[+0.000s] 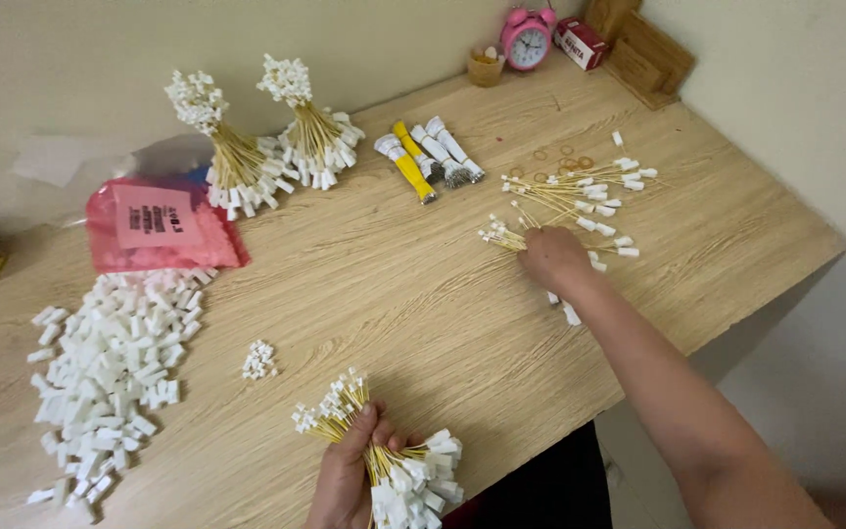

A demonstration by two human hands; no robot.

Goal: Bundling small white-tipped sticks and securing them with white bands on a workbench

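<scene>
Lying under right grip (552, 257): loose cables (580, 201)

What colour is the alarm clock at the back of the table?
Pink alarm clock, white dial; head view.

On the table (364, 284), everything is placed from the small cluster of connectors (258, 360) near its middle. Left of the cluster spreads a heap of loose connectors (110, 377); behind that heap lies a plastic bag (161, 227). Behind the cluster, two tied wire bundles (266, 147) stand side by side, with a row of wrapped tubes (428, 157) to their right. Far right of the cluster, scattered wires (580, 201) lie under the right hand (552, 257). In front of the cluster, the left hand (345, 475) grips a wire bunch (384, 460). At the far edge sit a clock (528, 37) and what may be a cup (486, 67).
</scene>
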